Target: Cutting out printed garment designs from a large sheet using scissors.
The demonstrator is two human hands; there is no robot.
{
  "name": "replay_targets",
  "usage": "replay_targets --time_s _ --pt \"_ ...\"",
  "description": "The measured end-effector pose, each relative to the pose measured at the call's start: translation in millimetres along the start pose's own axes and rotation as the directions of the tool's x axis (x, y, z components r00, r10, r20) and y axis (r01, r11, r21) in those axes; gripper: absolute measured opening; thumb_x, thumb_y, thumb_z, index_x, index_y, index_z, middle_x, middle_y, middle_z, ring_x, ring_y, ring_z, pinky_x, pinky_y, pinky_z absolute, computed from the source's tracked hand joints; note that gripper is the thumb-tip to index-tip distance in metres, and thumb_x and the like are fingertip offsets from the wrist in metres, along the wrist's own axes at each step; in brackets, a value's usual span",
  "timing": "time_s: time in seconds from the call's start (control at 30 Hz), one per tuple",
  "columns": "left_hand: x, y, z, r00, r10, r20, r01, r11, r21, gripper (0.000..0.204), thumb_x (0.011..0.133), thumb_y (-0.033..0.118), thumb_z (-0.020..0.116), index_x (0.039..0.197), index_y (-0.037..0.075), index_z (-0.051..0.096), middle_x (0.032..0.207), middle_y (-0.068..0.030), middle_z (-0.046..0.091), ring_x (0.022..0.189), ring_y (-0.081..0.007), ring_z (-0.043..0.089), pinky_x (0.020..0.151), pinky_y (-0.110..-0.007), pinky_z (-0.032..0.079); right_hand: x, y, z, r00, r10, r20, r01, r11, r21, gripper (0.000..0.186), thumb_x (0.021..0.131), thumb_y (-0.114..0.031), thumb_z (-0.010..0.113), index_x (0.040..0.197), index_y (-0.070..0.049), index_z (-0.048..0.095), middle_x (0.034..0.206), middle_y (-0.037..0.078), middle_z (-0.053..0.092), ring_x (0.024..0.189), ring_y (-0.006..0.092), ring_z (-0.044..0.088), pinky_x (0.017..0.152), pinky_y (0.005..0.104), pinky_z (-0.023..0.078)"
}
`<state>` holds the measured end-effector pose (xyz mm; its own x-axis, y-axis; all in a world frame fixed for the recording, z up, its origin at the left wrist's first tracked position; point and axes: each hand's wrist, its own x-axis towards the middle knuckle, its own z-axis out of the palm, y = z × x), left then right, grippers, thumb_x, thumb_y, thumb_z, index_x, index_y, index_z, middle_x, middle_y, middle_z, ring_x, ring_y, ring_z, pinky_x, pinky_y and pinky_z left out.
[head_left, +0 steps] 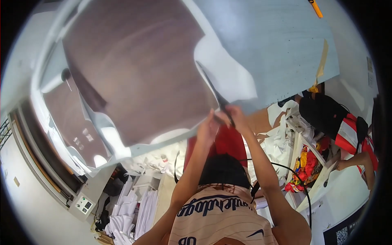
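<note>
Pale blue work table (281, 45) across top half. Lying flat over left and middle of it: big brown sheet (143, 73), lower edge near the table's front edge, bordered at right by curved white margin (230, 75). Far left, machine with long dark roller (43, 155). Between, smaller brown sheet (73, 114) with small white prints, at table's left end. Below, stack of folded white sheets (134, 208). At right, near a co-worker's arm (353, 160), heap of red and yellow cloth (308, 159). Black scissors (216, 92) pointing up and away, along the line between brown sheet and white margin; cannot tell how far apart the blades. Tan tape strip (322, 59) on table, right. Right hand (237, 118): fingers clamped on scissors handles. Left hand (208, 125): just beside, at sheet's lower right corner; cannot tell whether pinching anything. Orange-handled tool (315, 9), top right.
</note>
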<state>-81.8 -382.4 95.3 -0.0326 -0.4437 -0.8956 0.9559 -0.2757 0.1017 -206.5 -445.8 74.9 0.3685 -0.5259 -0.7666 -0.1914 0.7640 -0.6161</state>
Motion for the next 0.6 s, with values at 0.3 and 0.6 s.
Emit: replay_targets --time_s 0.3,0.6 --pt "-4.0 8.8 -59.3 0.996 0.061 0.061 -0.061 0.998 -0.009 0.036 0.105 0.036 0.052 0.075 0.016 0.049 0.065 0.005 0.046 0.055 -0.007 0.034 0.064 -0.025 0.034 6.4 8.7 43.5 0.996 -0.07 -0.05 0.068 0.997 -0.041 0.033 0.086 -0.026 0.081 0.071 -0.005 0.062 0.054 -0.002 0.052 0.042 0.0061 0.047 0.04 0.0235 0.035" --pt "-27.9 32.0 -66.2 0.993 0.087 0.085 -0.09 0.995 0.032 0.034 0.105 0.034 0.053 0.079 0.014 0.053 0.063 0.0048 0.043 0.053 -0.0072 0.033 0.058 -0.024 0.031 4.9 12.5 56.3 0.999 -0.054 0.005 0.053 0.988 0.142 0.024 0.085 -0.02 0.081 0.082 -0.004 0.064 0.059 -0.002 0.054 0.048 0.0058 0.05 0.044 0.0226 0.038"
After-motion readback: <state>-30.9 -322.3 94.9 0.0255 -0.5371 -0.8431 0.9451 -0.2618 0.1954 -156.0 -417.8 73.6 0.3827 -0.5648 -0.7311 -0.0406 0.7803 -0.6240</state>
